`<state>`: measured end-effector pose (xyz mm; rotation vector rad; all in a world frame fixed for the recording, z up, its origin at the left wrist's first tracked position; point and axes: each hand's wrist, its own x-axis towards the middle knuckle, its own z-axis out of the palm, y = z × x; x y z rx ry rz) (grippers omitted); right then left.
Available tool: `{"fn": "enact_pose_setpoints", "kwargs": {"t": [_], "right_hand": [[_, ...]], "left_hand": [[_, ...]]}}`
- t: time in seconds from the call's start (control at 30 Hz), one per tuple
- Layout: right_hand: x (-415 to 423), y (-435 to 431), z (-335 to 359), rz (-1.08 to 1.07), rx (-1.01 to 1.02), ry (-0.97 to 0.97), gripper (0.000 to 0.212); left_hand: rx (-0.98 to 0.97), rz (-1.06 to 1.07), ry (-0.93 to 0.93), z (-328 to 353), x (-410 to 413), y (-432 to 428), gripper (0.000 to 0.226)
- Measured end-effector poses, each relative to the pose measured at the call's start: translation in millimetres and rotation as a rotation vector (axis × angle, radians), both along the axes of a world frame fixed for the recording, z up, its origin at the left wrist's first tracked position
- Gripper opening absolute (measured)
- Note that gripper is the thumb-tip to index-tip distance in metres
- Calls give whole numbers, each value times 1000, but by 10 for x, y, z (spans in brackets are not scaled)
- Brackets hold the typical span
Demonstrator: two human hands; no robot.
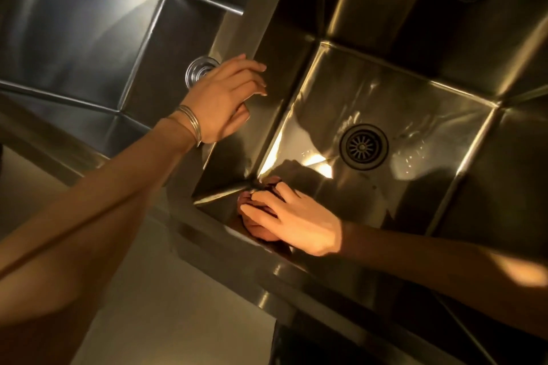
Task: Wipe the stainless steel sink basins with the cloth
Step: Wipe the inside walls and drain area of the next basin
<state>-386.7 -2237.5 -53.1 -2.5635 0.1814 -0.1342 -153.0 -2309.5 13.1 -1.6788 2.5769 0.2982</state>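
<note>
R hand (299,224) grips bunched cloth (271,184), wiping basin (385,92) corner near-left of drain (363,146); L hand (225,98) rests loose-fingered on divider (261,9). Nxt probly: sweep floor toward drain.

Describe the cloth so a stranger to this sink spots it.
Look in the basin with the dark spoked drain. In its near left corner, the right hand grips a bunched reddish cloth, the only soft thing among steel.

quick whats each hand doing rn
Left hand: open, resting on the divider, holding nothing.
Right hand: grips the cloth.
</note>
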Motion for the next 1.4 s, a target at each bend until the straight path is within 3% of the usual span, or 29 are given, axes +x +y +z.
{"fn": "enact_pose_setpoints", "kwargs": {"t": [0.2, 0.27, 0.4, 0.47, 0.53, 0.6, 0.7, 0.77, 0.83, 0.9, 1.03, 1.13, 1.27, 1.4], "right_hand": [[557, -56, -269, 63, -128, 368, 41], [521, -68, -241, 46, -122, 292, 43], [331, 45, -62, -82, -47, -120, 29], [397, 57, -97, -114, -145, -181, 25], [565, 32, -212, -15, -288, 30, 20], [772, -6, -295, -81, -324, 270, 32], [836, 17, -265, -262, -32, 198, 38], [729, 85, -136, -185, 135, 147, 36], [658, 128, 26, -231, 102, 7, 44], [633, 127, 82, -216, 141, 57, 45], [605, 39, -118, -44, -93, 392, 49], [431, 55, -45, -13, -144, 458, 49], [-92, -56, 534, 24, -91, 283, 46], [-360, -19, 726, 128, -89, 323, 59]], "left_hand": [[-13, -17, -8, 4, -8, -1, 45], [-31, -26, 10, -4, 0, -2, 43], [-73, -11, 52, -30, 19, -3, 40], [-112, -4, 74, -51, 26, 8, 39], [-119, -2, 103, -49, 16, 6, 38], [-110, -14, 124, -23, 5, -22, 37], [-113, -59, 186, -9, 4, -25, 29], [-110, -72, 191, -6, 10, -18, 32], [-83, -62, 187, 3, 2, -15, 37], [-61, -45, 190, -16, 11, -5, 39], [-1, 11, 155, -13, 21, 15, 34], [13, -28, 137, -7, 3, 43, 41], [21, -1, 154, 17, -9, 73, 29], [-25, 35, 186, -17, -26, 128, 22]]}}
